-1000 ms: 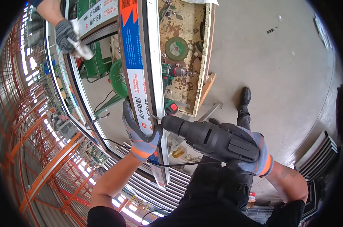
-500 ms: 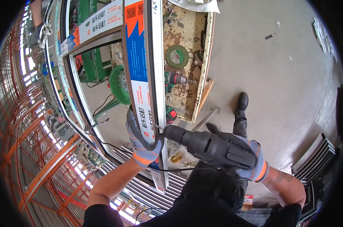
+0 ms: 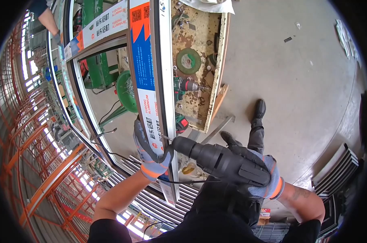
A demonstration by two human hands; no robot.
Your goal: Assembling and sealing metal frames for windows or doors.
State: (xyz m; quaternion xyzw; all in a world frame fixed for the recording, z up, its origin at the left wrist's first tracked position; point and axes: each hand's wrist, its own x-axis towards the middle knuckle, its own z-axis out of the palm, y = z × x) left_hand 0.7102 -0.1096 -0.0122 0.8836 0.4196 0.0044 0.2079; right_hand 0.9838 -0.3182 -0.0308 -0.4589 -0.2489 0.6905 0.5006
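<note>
"So, what've both hands got rn?"

"R hand (image 3: 269,178), grey-blue glove w/ orange cuff, is wrapped round the rear of a bulky black power drill (image 3: 215,160). L hand (image 3: 153,157), same type of glove, clasps a long aluminium frame bar (image 3: 145,67) w/ orange, blue & white film: thumb spread wide from fingers, fingers along its L edge, thumb nr its R."

"Drill's pos?"

"R of the bar, nose pointing L at it. Thin metal bit (image 3: 166,138) reaches over the bar's R side, just by the L thumb. Can't tell if the tip's touching."

"Surroundings, pls?"

"Black cord (image 3: 187,182) crosses the bar just below L hand. R of the bar: worn, cream-painted tabletop (image 3: 203,36) w/ round green disc (image 3: 188,61) & green-and-black cordless drill (image 3: 182,86), partly hidden. L of it: round green bowl (image 3: 121,92) w/ small metal pieces."

"Anyone else?"

"Yep, co-worker's bare forearm (image 3: 48,21), dark sleeve, top L; hand's too unclear to read."
</note>
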